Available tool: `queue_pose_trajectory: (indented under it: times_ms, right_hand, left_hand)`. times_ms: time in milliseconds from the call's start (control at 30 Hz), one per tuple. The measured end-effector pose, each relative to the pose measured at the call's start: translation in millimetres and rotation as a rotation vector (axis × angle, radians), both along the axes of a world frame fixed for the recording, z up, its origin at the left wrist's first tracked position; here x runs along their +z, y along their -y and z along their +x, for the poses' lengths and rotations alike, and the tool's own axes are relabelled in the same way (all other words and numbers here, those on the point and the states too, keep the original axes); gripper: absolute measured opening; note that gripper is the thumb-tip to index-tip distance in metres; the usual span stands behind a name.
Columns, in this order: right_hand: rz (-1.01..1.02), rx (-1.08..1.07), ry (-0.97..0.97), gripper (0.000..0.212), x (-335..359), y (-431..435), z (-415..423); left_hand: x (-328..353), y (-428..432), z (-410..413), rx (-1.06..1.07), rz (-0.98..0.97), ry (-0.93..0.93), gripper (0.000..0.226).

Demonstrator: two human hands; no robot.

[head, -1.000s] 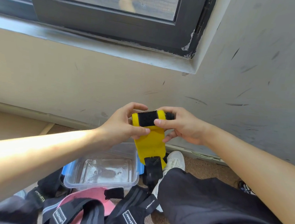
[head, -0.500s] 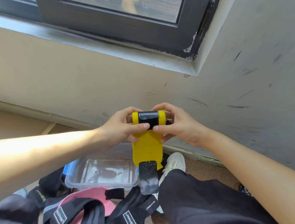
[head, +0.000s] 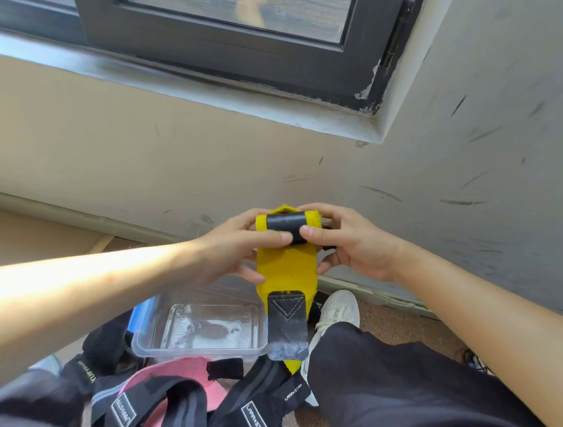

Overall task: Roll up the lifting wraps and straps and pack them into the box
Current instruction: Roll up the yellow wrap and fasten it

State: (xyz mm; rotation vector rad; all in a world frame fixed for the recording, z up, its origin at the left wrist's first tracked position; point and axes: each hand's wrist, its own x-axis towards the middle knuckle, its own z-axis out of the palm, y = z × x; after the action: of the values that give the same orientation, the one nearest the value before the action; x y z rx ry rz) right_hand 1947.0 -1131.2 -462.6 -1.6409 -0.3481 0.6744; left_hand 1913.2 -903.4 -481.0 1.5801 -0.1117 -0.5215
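– Two hands, both on the yellow wrap?

– Both. The left hand and the right hand were close together, fingers curled round the rolled end, thumbs pressing on its black band. The loose tail hung down to a black fastening tab.

– How would you have finished that roll well?

– My judgement: keep each turn tight and the edges square, and feed the tail up evenly, so the tab closes flat over the roll. Slack would probably let it spring open in the box.

– And the box?

– One clear box, on the floor below the hands, short of where floor met wall. I could tell of nothing rolled inside it.

– Count the rest.

– One yellow wrap. One pink piece, nearer the person than the box. Black straps lay tangled over it. Two showed boxed labels, but the tangle allowed no sure count. One white shoe, just beside the tab.
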Motion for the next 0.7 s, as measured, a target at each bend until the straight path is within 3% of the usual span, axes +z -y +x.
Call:
queue_pose_trajectory:
  times_ms: [100, 333, 500, 700]
  right_hand:
    - [-0.010, 0.020, 0.036, 0.049, -1.0, -0.3, -1.2]
    - [-0.053, 0.054, 0.100, 0.069, -0.4, 0.1, -0.6]
    - [-0.074, 0.082, -0.046, 0.047, 3.5, 0.3, -0.1]
    - [-0.026, 0.011, 0.038, 0.040, 3.8, 0.3, 0.3]
  left_hand:
    - [-0.2, -0.3, 0.3, 0.009, -0.020, -0.059, 0.059]
    - [-2.6, -2.6, 2.1, 0.093, -0.052, 0.026, 0.059]
    - [-3.4, 2.0, -4.0, 0.126, -0.013, 0.178, 0.048]
    - [-0.8, 7.0, -6.0, 0.126, 0.040, 0.206, 0.055]
